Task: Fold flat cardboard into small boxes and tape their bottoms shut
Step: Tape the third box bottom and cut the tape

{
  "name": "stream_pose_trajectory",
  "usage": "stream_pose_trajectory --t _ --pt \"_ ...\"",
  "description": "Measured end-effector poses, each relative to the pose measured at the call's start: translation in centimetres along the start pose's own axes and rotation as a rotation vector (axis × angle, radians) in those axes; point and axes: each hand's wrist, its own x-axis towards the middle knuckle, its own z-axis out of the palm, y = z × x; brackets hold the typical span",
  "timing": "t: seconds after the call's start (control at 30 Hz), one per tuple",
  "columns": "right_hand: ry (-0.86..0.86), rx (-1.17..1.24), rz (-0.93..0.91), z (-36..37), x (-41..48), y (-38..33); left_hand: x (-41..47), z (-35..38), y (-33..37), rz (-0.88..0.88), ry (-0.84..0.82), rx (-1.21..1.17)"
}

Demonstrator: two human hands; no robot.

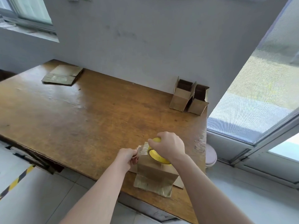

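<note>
Pinching the free end of the clear tape (142,148), my left hand (127,157) has thumb and fingers together on the strip, while my right hand (169,147) is clamped over the yellow tape roll (157,156), which rests on the upturned bottom of the small box (155,173) at the near edge of the bench (80,113). To do this well, I judge I should keep the strip taut and centred over the flap seam, then press it flat before cutting it. Farther out, two finished boxes (188,98) stand open-topped against the wall at the far right, and a stack of flat cardboard (62,75) lies at the far left corner.
</note>
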Motion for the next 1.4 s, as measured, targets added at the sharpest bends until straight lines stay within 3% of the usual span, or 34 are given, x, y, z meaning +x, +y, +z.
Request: stream_pose_trajectory --t 0.53,0.63,0.77,0.87,1.07,1.17,1.4 --pt "-0.018 0.047 0.057 0.4 0.7 0.0 -0.6 -0.2 -0.5 -0.183 -0.113 0.272" --pt "-0.017 0.046 0.065 0.4 0.7 -0.1 -0.2 0.1 -1.3 0.108 0.065 0.277" --pt "0.001 0.034 0.082 0.4 0.6 -0.2 -2.0 2.0 -2.4 0.550 0.224 0.501" --pt "0.010 0.015 0.087 0.4 0.4 -0.3 -2.5 2.1 -3.8 0.562 0.097 0.588" --pt "-0.009 0.004 0.103 0.0 0.1 -0.8 -2.0 1.7 -1.7 0.273 -0.129 0.388" --pt "-0.014 -0.008 0.113 -0.1 0.0 -1.0 -0.9 2.0 -1.0 0.326 -0.173 0.317" --pt "-0.060 0.032 0.077 -0.5 0.2 -0.6 0.5 2.2 -2.3 0.576 -0.158 0.474"
